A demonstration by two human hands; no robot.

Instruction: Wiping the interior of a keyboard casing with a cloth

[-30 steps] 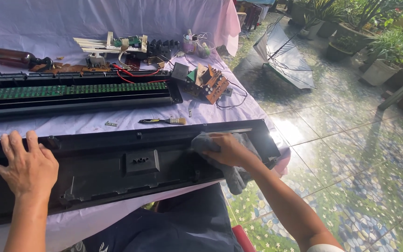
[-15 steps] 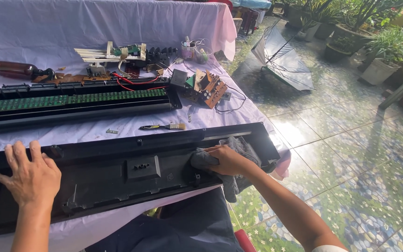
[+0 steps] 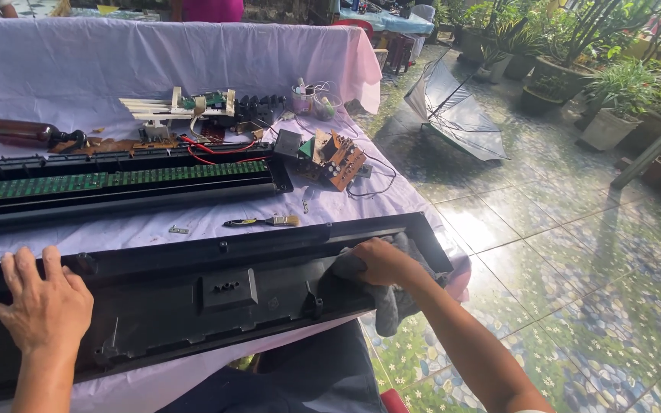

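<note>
A long black plastic casing [image 3: 223, 294] lies open side up across the near edge of the table. My left hand [image 3: 43, 306] rests flat on its left part, fingers spread. My right hand [image 3: 380, 261] presses a grey cloth [image 3: 395, 302] into the casing's right end; part of the cloth hangs over the near rim. A second long black part holding a green circuit board [image 3: 109, 182] lies parallel behind it.
On the white tablecloth [image 3: 216, 218] lie a small paintbrush [image 3: 265, 222], a brown circuit board with wires [image 3: 334, 157], a brown bottle [image 3: 28, 134], white keys and small cups. An open umbrella [image 3: 457, 111] and potted plants [image 3: 613, 111] stand on the tiled floor at right.
My right hand with the cloth has slid along the casing's right end, toward its inner wall. My left hand stays flat on the left part. The view has shifted slightly.
</note>
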